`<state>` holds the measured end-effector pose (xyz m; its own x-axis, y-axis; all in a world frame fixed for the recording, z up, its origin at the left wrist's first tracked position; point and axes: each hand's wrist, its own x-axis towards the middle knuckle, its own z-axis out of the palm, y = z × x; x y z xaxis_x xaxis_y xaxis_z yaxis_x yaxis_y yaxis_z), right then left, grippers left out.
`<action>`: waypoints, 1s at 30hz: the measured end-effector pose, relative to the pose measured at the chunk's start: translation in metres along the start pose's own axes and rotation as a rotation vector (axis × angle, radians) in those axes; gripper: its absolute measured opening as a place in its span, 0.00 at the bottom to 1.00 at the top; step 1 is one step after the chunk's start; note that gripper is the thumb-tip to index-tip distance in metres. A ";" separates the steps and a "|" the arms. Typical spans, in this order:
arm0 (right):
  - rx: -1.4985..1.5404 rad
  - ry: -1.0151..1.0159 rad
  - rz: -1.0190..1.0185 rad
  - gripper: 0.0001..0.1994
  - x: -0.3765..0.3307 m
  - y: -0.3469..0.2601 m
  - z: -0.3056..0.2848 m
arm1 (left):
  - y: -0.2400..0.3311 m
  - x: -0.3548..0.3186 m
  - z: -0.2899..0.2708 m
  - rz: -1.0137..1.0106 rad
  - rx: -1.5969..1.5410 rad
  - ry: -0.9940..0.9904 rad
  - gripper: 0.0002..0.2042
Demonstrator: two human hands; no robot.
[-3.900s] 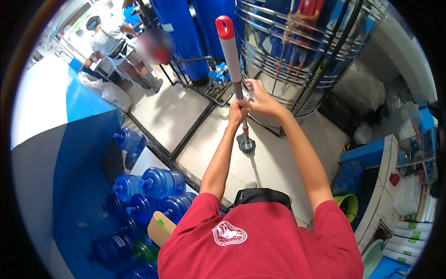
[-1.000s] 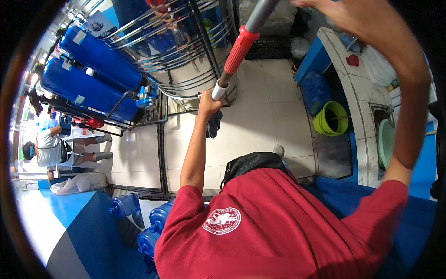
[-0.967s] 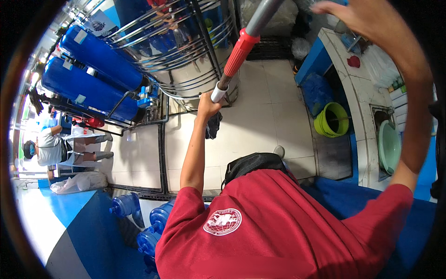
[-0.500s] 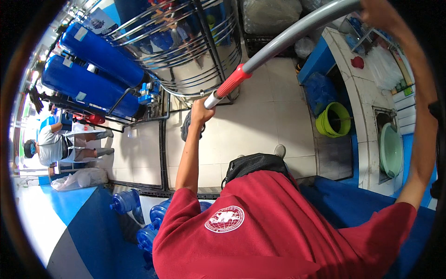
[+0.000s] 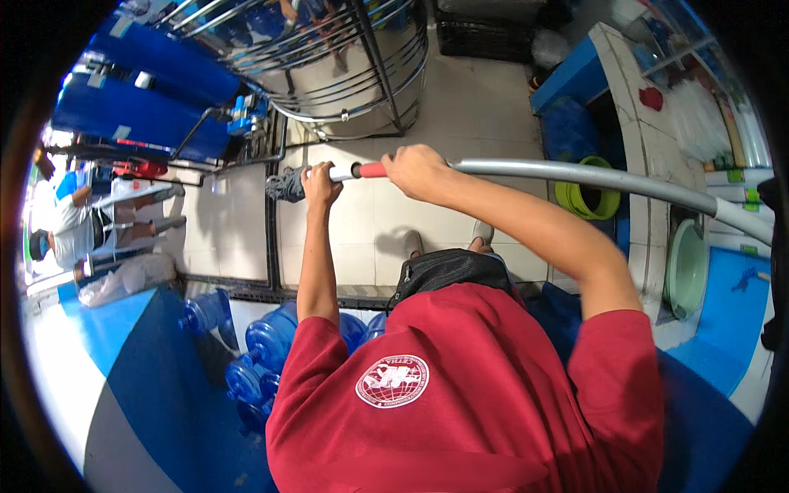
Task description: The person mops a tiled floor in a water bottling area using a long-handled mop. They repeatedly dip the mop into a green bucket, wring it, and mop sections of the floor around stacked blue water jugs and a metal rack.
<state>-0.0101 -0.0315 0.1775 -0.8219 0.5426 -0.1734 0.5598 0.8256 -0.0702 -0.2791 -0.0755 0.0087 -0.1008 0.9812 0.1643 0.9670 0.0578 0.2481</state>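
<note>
Long grey metal mop pole with a red grip band [image 5: 567, 174] is lying almost level across the view, above the pale tiled floor [image 5: 493, 107], its dark mop head [image 5: 286, 184] pointing toward the round stainless steel tank [image 5: 345, 66]. The left hand [image 5: 319, 182] is wrapping its fingers closed around the pole just behind the head; the right hand [image 5: 417, 170] is clamping it beside the red band. For good control, both grips should be staying firm and spaced apart, the head kept clear of the tank's frame and the blue filter cylinders [image 5: 156, 90]. Blue water jugs [image 5: 255, 345] are lying behind.
</note>
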 end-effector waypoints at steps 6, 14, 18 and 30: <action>0.648 -0.517 0.266 0.20 -0.007 0.040 -0.008 | 0.054 -0.022 0.001 -0.131 0.032 -0.017 0.14; 0.568 -0.577 0.170 0.17 -0.042 0.131 -0.018 | 0.151 -0.020 0.035 -0.348 -0.139 0.331 0.18; 0.717 -0.702 0.200 0.22 -0.087 0.193 -0.026 | 0.172 -0.029 0.056 -0.394 -0.208 0.098 0.35; 0.151 -0.615 0.283 0.17 -0.197 0.284 -0.118 | 0.300 0.058 0.086 -0.053 -0.416 -0.394 0.19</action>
<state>0.2988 0.1147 0.3078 -0.4581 0.5104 -0.7278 0.7891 0.6104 -0.0686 0.0250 0.0142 0.0106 0.0253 0.9781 -0.2066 0.7813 0.1096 0.6144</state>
